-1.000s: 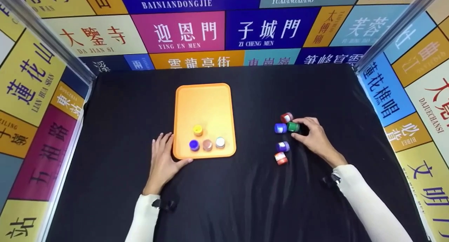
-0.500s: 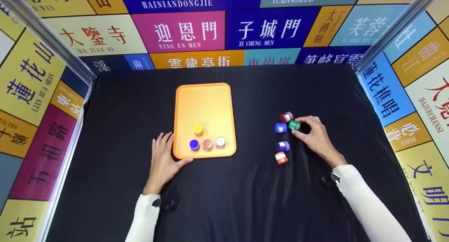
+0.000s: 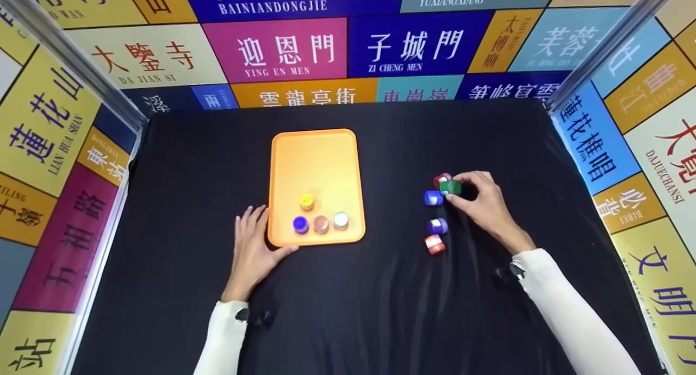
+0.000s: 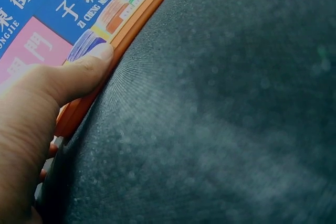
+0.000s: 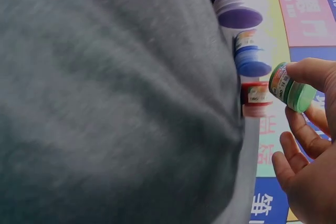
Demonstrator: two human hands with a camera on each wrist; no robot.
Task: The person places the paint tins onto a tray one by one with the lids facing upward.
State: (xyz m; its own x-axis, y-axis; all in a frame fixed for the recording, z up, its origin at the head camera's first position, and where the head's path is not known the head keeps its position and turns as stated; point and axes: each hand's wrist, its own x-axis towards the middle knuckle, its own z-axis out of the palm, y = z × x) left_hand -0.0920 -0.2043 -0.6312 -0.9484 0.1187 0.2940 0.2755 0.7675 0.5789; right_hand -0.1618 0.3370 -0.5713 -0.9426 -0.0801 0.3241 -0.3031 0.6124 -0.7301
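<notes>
My right hand point(image 3: 485, 201) pinches a small green paint jar point(image 3: 450, 187) between thumb and fingers. In the right wrist view the green jar is tilted, its paler green end towards the fingers. In the head view it overlaps a dark red jar point(image 3: 441, 178), beside a blue jar point(image 3: 433, 198). Closer to me lie a purple jar point(image 3: 437, 226) and an orange-red jar point(image 3: 435, 244). My left hand point(image 3: 254, 250) rests at the near left corner of the orange tray point(image 3: 315, 152), its thumb touching the front rim and its straight fingers along the left side.
On the tray's near half stand a yellow jar point(image 3: 306, 201), a purple-blue jar point(image 3: 300, 224), a brown jar point(image 3: 321, 224) and a white-topped jar point(image 3: 341, 220). A black cloth point(image 3: 380, 299) covers the table. Printed panels point(image 3: 293, 49) wall the back and sides.
My right hand has drawn the green jar back slightly, then carried it away from me and left, over towards the dark red jar. The left hand and tray have stayed in place.
</notes>
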